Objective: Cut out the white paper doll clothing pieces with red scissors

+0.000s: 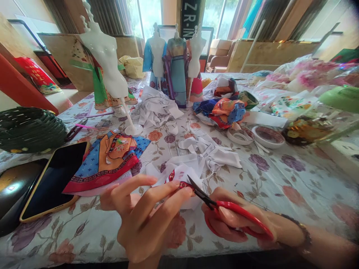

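My left hand pinches a small white fabric piece with a red edge between thumb and fingers, just above the floral tablecloth. My right hand is closed round red-handled scissors, whose dark blades point up-left and meet the fabric's red edge. White fabric scraps lie just behind the hands. A folded blue, orange and red printed cloth rests to the left of my left hand.
A phone and a dark tablet lie at the left, with a dark green woven basket behind. Small white mannequins, dressed doll forms, colourful cloth heaps and round lids stand farther back.
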Demonstrator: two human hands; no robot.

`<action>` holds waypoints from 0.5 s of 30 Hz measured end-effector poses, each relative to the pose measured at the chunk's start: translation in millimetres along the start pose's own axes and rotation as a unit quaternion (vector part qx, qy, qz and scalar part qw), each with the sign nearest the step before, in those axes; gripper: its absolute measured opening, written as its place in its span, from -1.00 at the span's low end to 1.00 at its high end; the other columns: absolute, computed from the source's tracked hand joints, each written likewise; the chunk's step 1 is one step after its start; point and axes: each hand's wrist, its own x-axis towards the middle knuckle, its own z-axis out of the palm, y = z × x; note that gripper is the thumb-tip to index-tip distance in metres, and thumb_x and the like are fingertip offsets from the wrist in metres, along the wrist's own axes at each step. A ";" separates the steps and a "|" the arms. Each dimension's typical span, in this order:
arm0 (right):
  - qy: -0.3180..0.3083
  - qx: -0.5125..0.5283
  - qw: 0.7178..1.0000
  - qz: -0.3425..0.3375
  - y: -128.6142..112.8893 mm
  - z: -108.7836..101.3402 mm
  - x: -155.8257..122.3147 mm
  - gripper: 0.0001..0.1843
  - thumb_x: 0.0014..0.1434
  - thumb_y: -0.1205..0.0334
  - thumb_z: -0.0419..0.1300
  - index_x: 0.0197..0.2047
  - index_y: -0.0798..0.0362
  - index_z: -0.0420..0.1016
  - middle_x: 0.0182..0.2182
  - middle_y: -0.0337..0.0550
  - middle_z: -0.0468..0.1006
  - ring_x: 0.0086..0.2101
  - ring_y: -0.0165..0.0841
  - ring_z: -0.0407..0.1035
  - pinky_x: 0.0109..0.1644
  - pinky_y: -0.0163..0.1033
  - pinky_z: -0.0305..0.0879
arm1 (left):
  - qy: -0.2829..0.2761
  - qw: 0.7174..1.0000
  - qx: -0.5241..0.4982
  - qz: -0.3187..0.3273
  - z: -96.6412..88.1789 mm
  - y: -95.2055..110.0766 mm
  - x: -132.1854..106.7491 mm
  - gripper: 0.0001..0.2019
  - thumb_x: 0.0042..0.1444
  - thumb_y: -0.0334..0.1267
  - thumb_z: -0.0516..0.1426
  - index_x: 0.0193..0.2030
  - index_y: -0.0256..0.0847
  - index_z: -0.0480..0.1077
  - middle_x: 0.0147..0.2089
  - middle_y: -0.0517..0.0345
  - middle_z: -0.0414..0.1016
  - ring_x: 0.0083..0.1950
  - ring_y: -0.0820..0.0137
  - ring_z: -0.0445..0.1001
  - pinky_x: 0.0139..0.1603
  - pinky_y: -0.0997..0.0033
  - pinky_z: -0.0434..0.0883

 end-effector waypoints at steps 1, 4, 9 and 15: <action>-0.004 0.003 1.000 -0.008 -2.3 0.1 0.4 -0.44 0.32 -0.25 -0.10 -0.50 0.02 0.12 -0.64 -0.37 0.14 -0.59 -0.50 0.02 -0.52 -0.28 -0.04 | 0.002 1.000 0.000 -0.002 0.2 0.6 0.3 -0.80 0.22 -0.36 0.16 -0.33 -0.01 0.58 -0.46 0.28 0.60 -0.27 0.28 0.42 -0.23 0.16 0.25; 0.013 -0.003 1.000 -0.005 -4.2 -0.1 0.2 -0.45 0.33 -0.22 -0.08 -0.50 0.03 0.11 -0.59 -0.35 0.18 -0.56 -0.50 0.03 -0.48 -0.28 -0.01 | 0.009 1.000 0.000 -0.007 0.7 1.8 0.8 -0.78 0.23 -0.35 0.15 -0.34 0.00 0.59 -0.44 0.29 0.61 -0.25 0.28 0.41 -0.21 0.16 0.24; 0.000 0.012 1.000 0.005 3.0 -4.3 0.4 -0.44 0.31 -0.25 -0.05 -0.51 0.04 0.15 -0.64 -0.36 0.18 -0.60 -0.51 0.02 -0.52 -0.26 -0.07 | 0.013 1.000 0.004 0.006 0.4 0.0 -0.4 -0.81 0.21 -0.31 0.18 -0.37 0.00 0.60 -0.46 0.30 0.60 -0.23 0.27 0.39 -0.22 0.18 0.23; -0.005 0.042 0.999 0.004 4.6 -2.7 1.9 -0.41 0.25 -0.30 0.00 -0.55 0.01 0.09 -0.68 -0.39 0.10 -0.63 -0.52 -0.06 -0.54 -0.26 -0.11 | 0.027 1.000 -0.006 0.010 1.7 -1.5 -0.9 -0.80 0.19 -0.34 0.19 -0.38 0.00 0.61 -0.48 0.29 0.60 -0.24 0.27 0.38 -0.24 0.19 0.22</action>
